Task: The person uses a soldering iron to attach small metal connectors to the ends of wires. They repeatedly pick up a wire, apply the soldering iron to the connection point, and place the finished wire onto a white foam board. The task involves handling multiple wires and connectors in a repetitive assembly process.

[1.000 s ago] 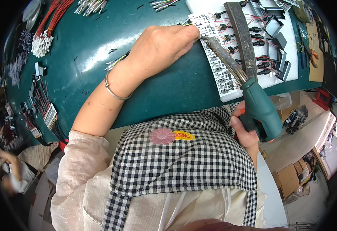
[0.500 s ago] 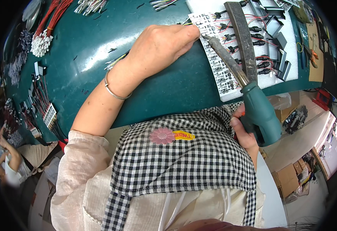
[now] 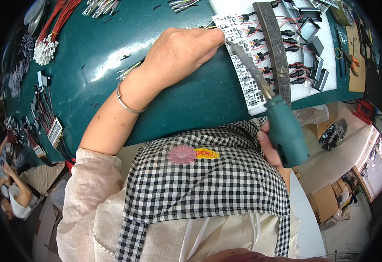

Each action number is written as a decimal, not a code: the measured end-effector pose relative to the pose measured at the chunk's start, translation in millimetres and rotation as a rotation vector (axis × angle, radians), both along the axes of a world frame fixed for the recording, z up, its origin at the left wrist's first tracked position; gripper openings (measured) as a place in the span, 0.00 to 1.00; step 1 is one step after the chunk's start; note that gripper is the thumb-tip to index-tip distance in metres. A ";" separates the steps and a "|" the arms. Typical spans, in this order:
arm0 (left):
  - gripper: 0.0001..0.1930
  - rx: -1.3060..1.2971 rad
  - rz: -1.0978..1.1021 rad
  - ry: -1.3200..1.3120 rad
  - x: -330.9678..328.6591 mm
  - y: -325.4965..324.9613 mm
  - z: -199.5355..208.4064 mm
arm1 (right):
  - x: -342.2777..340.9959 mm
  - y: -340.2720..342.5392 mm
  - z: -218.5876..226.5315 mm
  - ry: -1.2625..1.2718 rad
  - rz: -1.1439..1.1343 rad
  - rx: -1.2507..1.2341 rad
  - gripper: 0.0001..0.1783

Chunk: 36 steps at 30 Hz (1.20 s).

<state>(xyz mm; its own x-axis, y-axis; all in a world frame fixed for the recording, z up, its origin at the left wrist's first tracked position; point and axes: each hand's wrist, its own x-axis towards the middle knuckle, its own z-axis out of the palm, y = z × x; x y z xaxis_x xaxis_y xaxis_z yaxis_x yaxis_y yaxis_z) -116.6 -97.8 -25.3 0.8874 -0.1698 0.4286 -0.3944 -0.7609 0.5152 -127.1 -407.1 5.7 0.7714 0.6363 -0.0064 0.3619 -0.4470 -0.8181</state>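
Note:
A green soldering gun (image 3: 287,133) is gripped in my right hand (image 3: 269,145), whose fingers are partly hidden behind its body. The gun's dark metal barrel (image 3: 251,66) points up and left, its tip ending close to my left fingertips. My left hand (image 3: 182,54) is closed in a pinch at the left edge of a white circuit board panel (image 3: 253,89). Thin wires with a yellow strand (image 3: 130,70) show beside the left wrist and more stick out beyond the fingers, so the hand seems to hold wires; the pinched ends are hidden.
A dark metal bar (image 3: 274,52) lies across the black cables wired to the panel, on a white foam sheet (image 3: 326,56). Black housings (image 3: 314,48) sit to the right. Red wire bundles with white connectors (image 3: 46,50) lie far left. Another person (image 3: 18,187) sits at lower left.
The soldering gun's handle has swung left with my right hand, and its barrel has shifted slightly left. My left hand has barely moved. The other person at the left has shifted their arms.

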 end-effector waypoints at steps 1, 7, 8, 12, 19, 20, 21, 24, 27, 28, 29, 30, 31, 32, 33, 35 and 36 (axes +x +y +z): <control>0.08 0.005 0.001 0.002 -0.2 -0.2 0.3 | -6.1 -2.3 4.7 0.081 -0.061 0.022 0.16; 0.08 0.024 -0.003 -0.001 -0.5 0.7 0.1 | -4.9 10.2 28.1 0.501 -0.284 0.436 0.31; 0.08 0.028 -0.002 0.001 -0.3 0.1 0.2 | -4.4 11.0 27.2 0.505 -0.280 0.462 0.31; 0.08 0.036 0.007 0.011 -0.5 -1.3 2.3 | -0.4 14.7 23.2 0.466 -0.252 0.562 0.33; 0.09 0.058 0.034 0.045 -3.1 -2.6 6.6 | 3.3 13.0 29.1 0.468 -0.279 0.686 0.33; 0.09 0.048 0.034 0.072 -4.2 -3.8 7.6 | 3.6 12.1 29.7 0.464 -0.276 0.691 0.33; 0.10 0.051 0.038 0.094 -4.1 -3.1 11.6 | 6.9 13.6 29.2 0.459 -0.264 0.709 0.33; 0.16 0.003 0.084 0.233 -12.2 -2.2 29.9 | 8.8 12.8 33.7 0.458 -0.273 0.722 0.33; 0.17 -0.054 0.123 0.465 -18.7 8.2 52.2 | 12.1 8.7 33.7 0.439 -0.297 0.770 0.31; 0.17 0.008 0.098 0.521 -20.5 17.3 58.0 | 14.5 7.0 33.6 0.423 -0.274 0.783 0.32; 0.16 0.069 0.074 0.579 -22.9 28.0 64.6 | 14.9 6.1 35.0 0.426 -0.286 0.790 0.32; 0.16 0.133 0.052 0.641 -26.0 37.2 71.7 | 15.6 5.4 34.9 0.433 -0.284 0.801 0.32; 0.14 0.118 0.014 0.690 -24.5 46.1 85.7 | 17.0 4.2 34.6 0.441 -0.283 0.811 0.32; 0.13 0.102 0.007 0.655 -20.4 56.6 90.3 | 18.1 4.2 34.3 0.447 -0.284 0.821 0.32; 0.12 0.066 0.076 0.601 -8.7 61.0 94.4 | 17.3 3.9 32.1 0.435 -0.307 0.791 0.34; 0.10 0.057 0.195 0.388 23.5 67.1 93.1 | 17.4 5.8 35.3 0.405 -0.327 0.774 0.34; 0.09 0.092 0.239 0.226 47.3 66.5 84.3 | 17.5 4.9 35.5 0.381 -0.345 0.767 0.33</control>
